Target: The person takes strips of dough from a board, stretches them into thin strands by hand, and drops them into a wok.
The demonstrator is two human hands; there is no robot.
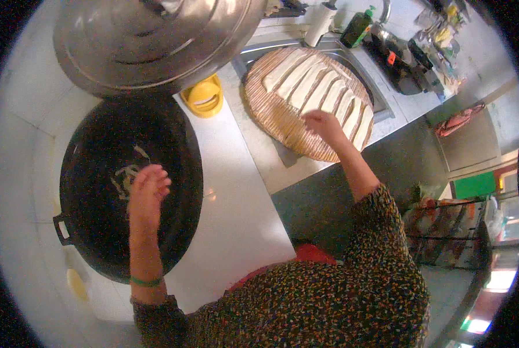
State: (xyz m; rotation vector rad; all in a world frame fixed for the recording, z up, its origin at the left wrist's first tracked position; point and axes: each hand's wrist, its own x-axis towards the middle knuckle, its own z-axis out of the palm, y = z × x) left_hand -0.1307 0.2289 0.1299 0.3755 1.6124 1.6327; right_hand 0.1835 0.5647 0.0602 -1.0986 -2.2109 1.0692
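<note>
My left hand (149, 185), with a green band at its wrist, is over a large dark wok (89, 226). Its fingers are curled, and whether they hold anything is unclear. Pale thin pieces (124, 178) lie in the wok, partly hidden behind that hand. My right hand (322, 124) is above a round tray of bound stalks (281, 124), close to the near ends of several flat white strips, apparently dough (305, 78). Those strips lie side by side across the tray. The right fingers are bent and blurred, so a grip cannot be made out.
A large metal lid (155, 52) rises behind the wok, beside a yellow plastic object (203, 96). The tray rests over a sink (383, 102). Behind it are a white roll (320, 25) and a green pump bottle (357, 28). A dark pan (394, 61) is farther right.
</note>
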